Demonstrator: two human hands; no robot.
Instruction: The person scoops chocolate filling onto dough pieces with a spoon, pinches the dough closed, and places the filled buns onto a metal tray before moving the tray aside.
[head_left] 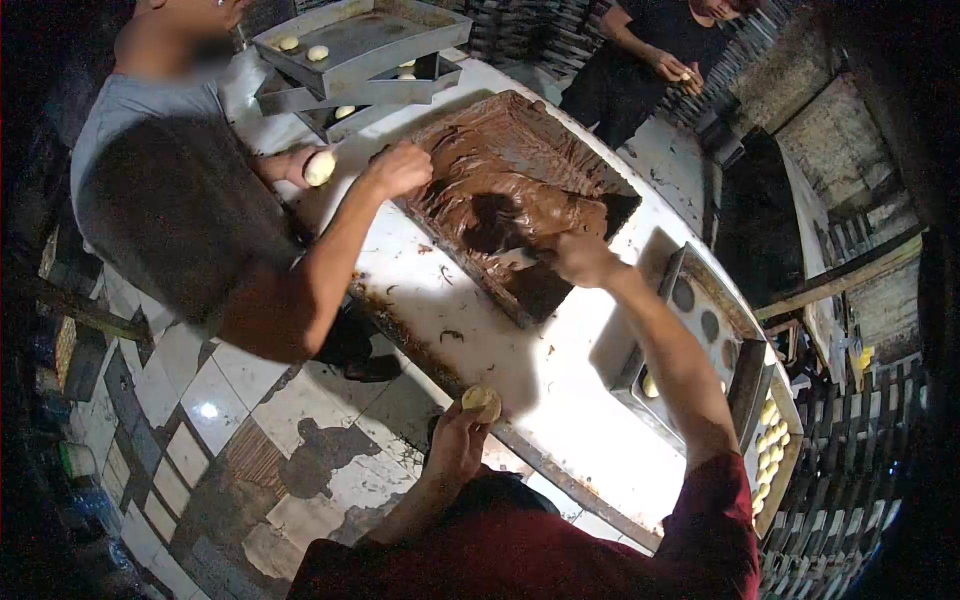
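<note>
While outstretched, hands [575,258] over chocolate [520,195]

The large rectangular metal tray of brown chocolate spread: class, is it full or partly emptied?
Partly emptied: the tray shows a bare dark patch near the right hand.

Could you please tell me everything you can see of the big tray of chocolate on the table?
The chocolate tray is a large, shallow, dark rectangular pan lying flat and askew on the white table. Thick brown paste smears most of it, scraped thin toward the near corner. The right hand reaches into it with a blade; a co-worker's hand touches its far edge.
</note>
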